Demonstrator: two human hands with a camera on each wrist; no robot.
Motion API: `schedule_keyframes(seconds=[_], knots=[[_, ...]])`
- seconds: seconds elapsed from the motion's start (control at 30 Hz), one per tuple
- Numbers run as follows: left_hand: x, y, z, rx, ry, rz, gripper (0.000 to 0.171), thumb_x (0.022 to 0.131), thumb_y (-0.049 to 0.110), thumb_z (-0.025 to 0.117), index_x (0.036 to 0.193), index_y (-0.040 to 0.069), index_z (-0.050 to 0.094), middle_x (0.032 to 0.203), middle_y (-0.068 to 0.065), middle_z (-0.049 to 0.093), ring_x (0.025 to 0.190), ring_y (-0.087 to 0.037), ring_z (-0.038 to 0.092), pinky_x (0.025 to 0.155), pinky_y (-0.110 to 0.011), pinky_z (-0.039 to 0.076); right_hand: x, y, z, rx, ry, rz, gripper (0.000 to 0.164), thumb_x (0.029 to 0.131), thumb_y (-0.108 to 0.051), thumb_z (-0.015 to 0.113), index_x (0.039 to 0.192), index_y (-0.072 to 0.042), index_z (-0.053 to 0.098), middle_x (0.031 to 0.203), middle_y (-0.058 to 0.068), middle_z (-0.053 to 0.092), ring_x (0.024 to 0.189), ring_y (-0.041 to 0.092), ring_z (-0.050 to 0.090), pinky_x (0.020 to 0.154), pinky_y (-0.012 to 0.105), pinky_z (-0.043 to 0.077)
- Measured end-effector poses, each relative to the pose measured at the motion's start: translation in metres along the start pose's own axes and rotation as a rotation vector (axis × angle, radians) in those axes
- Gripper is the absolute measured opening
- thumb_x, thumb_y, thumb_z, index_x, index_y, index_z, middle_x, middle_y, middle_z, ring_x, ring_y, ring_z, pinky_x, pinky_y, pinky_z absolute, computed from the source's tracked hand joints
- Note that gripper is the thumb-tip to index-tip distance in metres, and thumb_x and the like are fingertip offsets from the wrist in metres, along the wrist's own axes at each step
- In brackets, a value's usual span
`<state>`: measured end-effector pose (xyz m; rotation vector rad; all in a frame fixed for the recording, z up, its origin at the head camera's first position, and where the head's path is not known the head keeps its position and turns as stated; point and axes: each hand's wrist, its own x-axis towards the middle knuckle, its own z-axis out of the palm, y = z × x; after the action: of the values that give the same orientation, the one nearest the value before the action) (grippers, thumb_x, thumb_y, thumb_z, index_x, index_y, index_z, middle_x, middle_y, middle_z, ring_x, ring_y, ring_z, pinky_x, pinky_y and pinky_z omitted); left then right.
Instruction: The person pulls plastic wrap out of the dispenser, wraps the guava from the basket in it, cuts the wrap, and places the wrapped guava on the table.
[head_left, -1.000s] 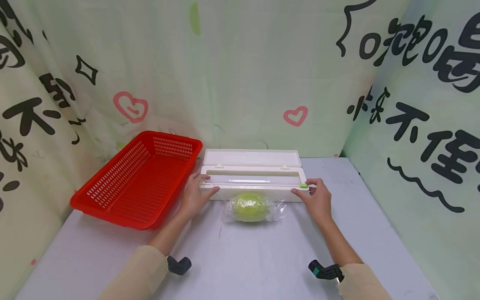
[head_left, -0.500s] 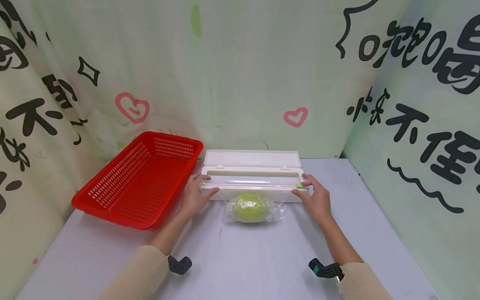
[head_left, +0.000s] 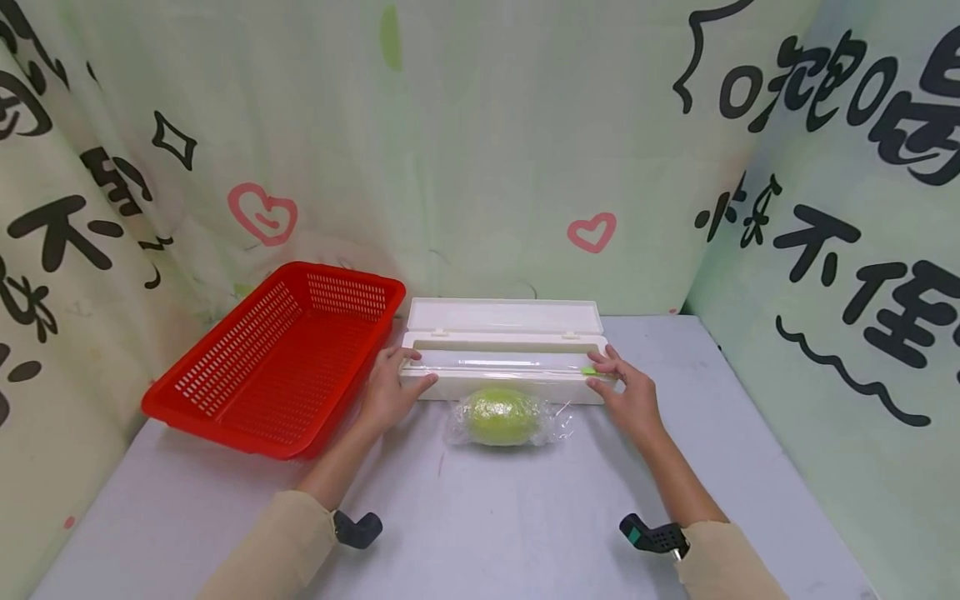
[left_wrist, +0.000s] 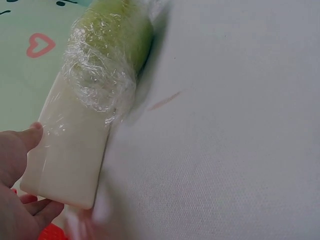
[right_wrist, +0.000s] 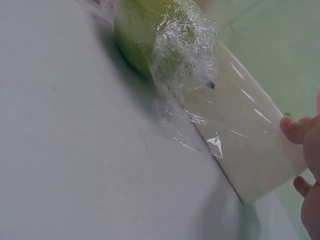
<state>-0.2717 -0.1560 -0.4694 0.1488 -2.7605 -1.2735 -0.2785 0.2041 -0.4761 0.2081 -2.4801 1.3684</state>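
A white cling film dispenser (head_left: 517, 388) stands on the table with its lid (head_left: 510, 316) flipped back and a film roll (head_left: 502, 360) inside. My left hand (head_left: 390, 387) grips its left end, thumb in front and fingers over the top. At the right end my right hand (head_left: 627, 392) holds the front with the thumb, while its fingers touch the green slide cutter (head_left: 588, 372). Against the front sits an oval yellow-green fruit (head_left: 501, 416), wrapped in clear film (right_wrist: 192, 45). In the right wrist view, film stretches from the fruit over the dispenser's front.
A red perforated plastic basket (head_left: 300, 392) is tilted at the left, close to my left forearm. Behind the white-covered table (head_left: 487, 517) hangs a printed curtain (head_left: 480, 150), which also encloses both sides.
The green slide cutter has moved a little left along the rail, with my right fingers following it. My left hand, the dispenser and the fruit have stayed in place.
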Motion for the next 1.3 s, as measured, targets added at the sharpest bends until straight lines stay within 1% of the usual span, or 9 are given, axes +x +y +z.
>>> schedule_keyframes(seconds=[0.13, 0.27, 0.33, 0.47, 0.57, 0.63, 0.77, 0.93, 1.3], knots=[[0.001, 0.000, -0.001, 0.006, -0.007, 0.002, 0.045, 0.083, 0.035, 0.075, 0.121, 0.020, 0.055, 0.146, -0.011, 0.039, 0.131, -0.032, 0.042, 0.107, -0.054, 0.042, -0.001, 0.002, 0.001, 0.011, -0.008, -0.076, 0.023, 0.083, 0.001, 0.071, 0.105, 0.002, 0.068, 0.123, 0.014, 0.066, 0.136, 0.026, 0.045, 0.115, 0.028, 0.033], [0.001, 0.000, -0.001, -0.001, -0.021, -0.001, 0.044, 0.083, 0.034, 0.075, 0.120, 0.021, 0.056, 0.145, -0.012, 0.039, 0.130, -0.033, 0.043, 0.107, -0.055, 0.041, -0.003, 0.003, 0.004, 0.002, -0.036, -0.213, 0.029, 0.083, 0.009, 0.066, 0.110, 0.002, 0.070, 0.119, 0.017, 0.068, 0.122, 0.027, 0.055, 0.100, 0.002, 0.032], [0.001, 0.000, -0.001, 0.002, -0.026, 0.000, 0.043, 0.084, 0.034, 0.075, 0.120, 0.020, 0.056, 0.146, -0.012, 0.038, 0.129, -0.034, 0.043, 0.106, -0.055, 0.042, -0.004, 0.003, 0.006, -0.016, -0.057, -0.266, 0.032, 0.084, 0.014, 0.062, 0.113, 0.001, 0.070, 0.120, 0.018, 0.067, 0.114, 0.027, 0.056, 0.095, -0.001, 0.033], [0.002, 0.000, -0.001, 0.013, -0.026, 0.000, 0.042, 0.084, 0.034, 0.074, 0.119, 0.021, 0.056, 0.146, -0.012, 0.038, 0.130, -0.034, 0.043, 0.105, -0.055, 0.043, -0.002, -0.001, 0.008, -0.107, -0.103, -0.293, 0.038, 0.086, 0.016, 0.055, 0.116, -0.002, 0.069, 0.123, 0.014, 0.067, 0.110, 0.029, 0.055, 0.097, 0.020, 0.043], [0.002, 0.000, -0.001, 0.021, -0.027, -0.004, 0.041, 0.084, 0.034, 0.074, 0.118, 0.021, 0.056, 0.147, -0.012, 0.037, 0.130, -0.034, 0.043, 0.105, -0.055, 0.043, -0.001, -0.006, 0.009, -0.198, -0.166, -0.275, 0.042, 0.089, 0.015, 0.050, 0.120, -0.007, 0.068, 0.124, 0.013, 0.064, 0.111, 0.034, 0.053, 0.097, 0.051, 0.037], [0.002, 0.000, -0.001, 0.024, -0.028, -0.006, 0.040, 0.084, 0.035, 0.074, 0.116, 0.021, 0.056, 0.147, -0.011, 0.037, 0.130, -0.034, 0.043, 0.105, -0.055, 0.042, 0.000, -0.009, 0.009, -0.247, -0.212, -0.253, 0.046, 0.090, 0.015, 0.047, 0.123, -0.011, 0.066, 0.122, 0.014, 0.060, 0.113, 0.037, 0.051, 0.092, 0.061, 0.032], [0.002, 0.000, -0.002, 0.022, -0.037, -0.011, 0.039, 0.084, 0.035, 0.074, 0.116, 0.021, 0.055, 0.147, -0.010, 0.036, 0.130, -0.033, 0.043, 0.105, -0.054, 0.043, 0.000, -0.014, 0.010, -0.299, -0.258, -0.207, 0.051, 0.091, 0.014, 0.046, 0.127, -0.016, 0.064, 0.120, 0.012, 0.058, 0.117, 0.037, 0.047, 0.091, 0.062, 0.028], [0.003, 0.001, -0.003, -0.004, -0.045, -0.015, 0.039, 0.083, 0.034, 0.075, 0.115, 0.020, 0.057, 0.147, -0.011, 0.037, 0.130, -0.033, 0.042, 0.105, -0.052, 0.043, -0.002, -0.016, 0.011, -0.310, -0.237, -0.203, 0.049, 0.091, 0.013, 0.047, 0.126, -0.016, 0.065, 0.118, 0.012, 0.059, 0.116, 0.037, 0.047, 0.091, 0.060, 0.029], [0.003, 0.006, -0.003, -0.044, -0.042, 0.006, 0.045, 0.082, 0.028, 0.076, 0.121, 0.015, 0.057, 0.152, -0.013, 0.031, 0.137, -0.035, 0.035, 0.109, -0.056, 0.038, -0.004, -0.014, 0.006, -0.159, -0.124, -0.232, 0.041, 0.088, 0.015, 0.046, 0.117, -0.004, 0.067, 0.129, 0.016, 0.059, 0.125, 0.040, 0.049, 0.102, 0.059, 0.036]])
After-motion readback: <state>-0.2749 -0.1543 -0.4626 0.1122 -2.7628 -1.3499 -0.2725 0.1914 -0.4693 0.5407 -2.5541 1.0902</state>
